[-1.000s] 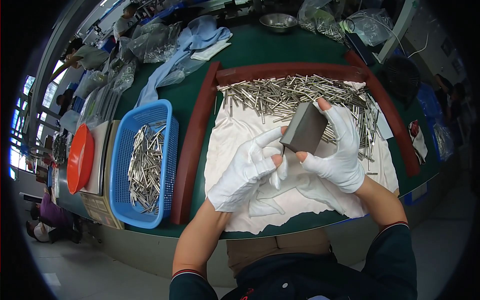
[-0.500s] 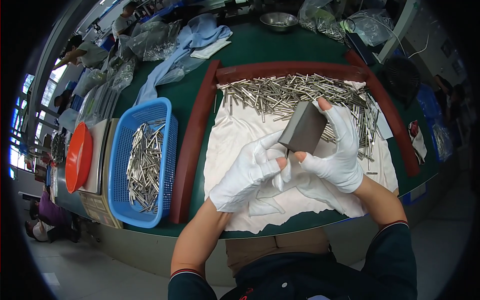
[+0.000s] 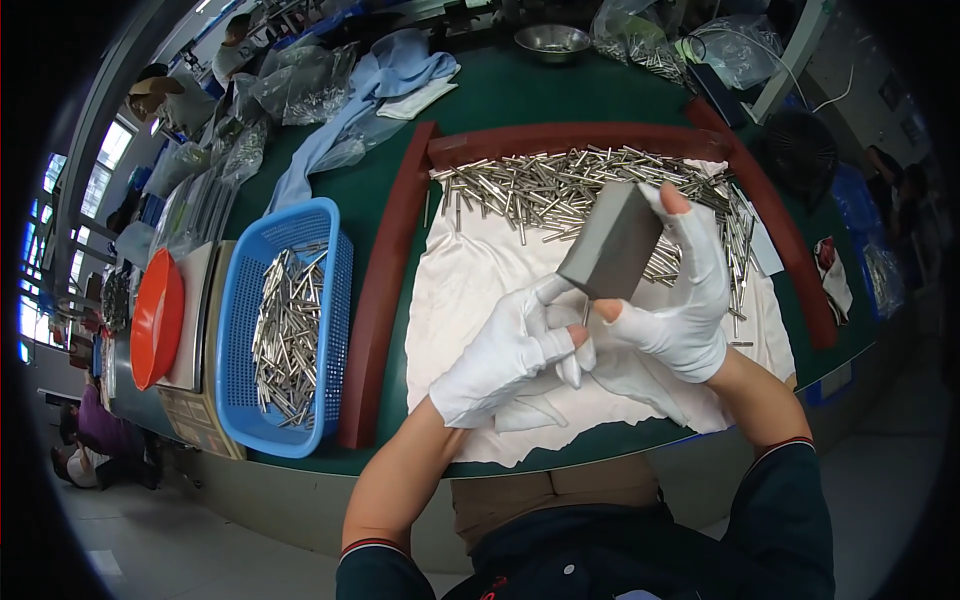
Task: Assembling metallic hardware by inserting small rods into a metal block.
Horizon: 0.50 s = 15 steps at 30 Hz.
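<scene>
Through the head camera I see a green-topped desk (image 3: pixel 480 90) filling the middle of the scene, its near edge bowed by the fisheye lens. Below that edge I make out a pale grey surface (image 3: pixel 300 505), and at lower left a grey floor (image 3: pixel 200 545) with a brighter patch. On my left, windows (image 3: pixel 110 155) glow white and bluish beside a slanting metal post (image 3: pixel 100 115). Another metal upright (image 3: pixel 797 60) stands at upper right, near a dim wall (image 3: pixel 888 95); that side looks darker.
</scene>
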### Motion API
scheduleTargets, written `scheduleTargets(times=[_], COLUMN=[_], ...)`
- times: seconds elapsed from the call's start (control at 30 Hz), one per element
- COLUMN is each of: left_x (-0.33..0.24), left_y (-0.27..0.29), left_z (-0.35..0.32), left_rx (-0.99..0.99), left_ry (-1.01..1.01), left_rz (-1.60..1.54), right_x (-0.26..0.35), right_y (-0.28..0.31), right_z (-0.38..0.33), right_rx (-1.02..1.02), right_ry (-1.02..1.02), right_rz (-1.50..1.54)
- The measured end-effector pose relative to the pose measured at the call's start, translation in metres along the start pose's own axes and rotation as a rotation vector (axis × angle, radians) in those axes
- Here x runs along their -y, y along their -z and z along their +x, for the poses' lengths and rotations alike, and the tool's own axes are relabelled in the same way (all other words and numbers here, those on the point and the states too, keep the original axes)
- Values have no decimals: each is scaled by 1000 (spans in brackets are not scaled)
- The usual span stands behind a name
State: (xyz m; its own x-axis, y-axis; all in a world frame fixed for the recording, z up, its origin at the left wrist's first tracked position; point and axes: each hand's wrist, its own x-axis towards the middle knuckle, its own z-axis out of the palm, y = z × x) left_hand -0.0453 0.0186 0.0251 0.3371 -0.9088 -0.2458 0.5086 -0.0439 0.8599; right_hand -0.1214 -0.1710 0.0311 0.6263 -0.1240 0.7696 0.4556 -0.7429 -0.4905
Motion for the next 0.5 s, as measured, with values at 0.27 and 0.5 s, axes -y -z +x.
scheduleTargets(times=[0.27,0.5], left_x=[0,-1], left_y=[7,8], left_z=[-1,0], left_rx=[-73,-82], left_ry=[-180,-193], left_rz=[-64,-66], right_x=[-8,-9], right_y=[11,5], right_z=[-6,-6], right_rx=[-11,47], right_ry=[9,94], right_rz=[-245,-230])
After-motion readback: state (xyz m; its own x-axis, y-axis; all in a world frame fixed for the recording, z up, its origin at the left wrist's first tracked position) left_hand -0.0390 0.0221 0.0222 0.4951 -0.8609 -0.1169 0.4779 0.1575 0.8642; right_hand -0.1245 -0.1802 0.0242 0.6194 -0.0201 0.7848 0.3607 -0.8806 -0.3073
